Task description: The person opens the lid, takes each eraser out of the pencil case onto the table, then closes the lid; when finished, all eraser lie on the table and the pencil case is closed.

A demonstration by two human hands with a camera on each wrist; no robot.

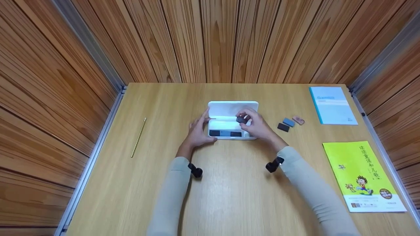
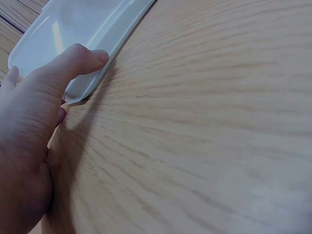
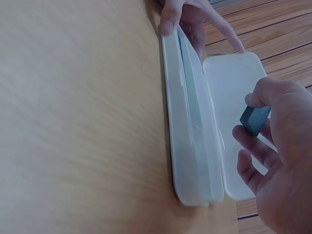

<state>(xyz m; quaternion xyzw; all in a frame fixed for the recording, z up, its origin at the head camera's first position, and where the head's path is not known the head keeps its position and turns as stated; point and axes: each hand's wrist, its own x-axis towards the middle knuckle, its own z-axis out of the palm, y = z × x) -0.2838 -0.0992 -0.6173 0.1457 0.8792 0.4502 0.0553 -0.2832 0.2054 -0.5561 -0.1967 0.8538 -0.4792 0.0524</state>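
Note:
A white pencil case [image 1: 224,124] lies with its lid [image 1: 226,108] raised at the back. Inside, along the front, are two dark blocks and a blue block [image 1: 225,133]. My left hand [image 1: 199,131] grips the case's left end, thumb at the front corner and fingers toward the lid hinge. Over the right half of the case, my right hand [image 1: 257,126] pinches a dark eraser-like block [image 3: 255,119] between thumb and fingers. The block is held above the case, in front of the lid. In the left wrist view, the thumb [image 2: 80,61] lies over the case's rim.
Right of the case lie a black block [image 1: 283,127], a blue block [image 1: 288,122] and a pinkish block [image 1: 298,120]. A thin gold stick [image 1: 138,137] lies at the left. A pale blue notebook [image 1: 334,106] and a green-covered book [image 1: 364,177] are along the right edge.

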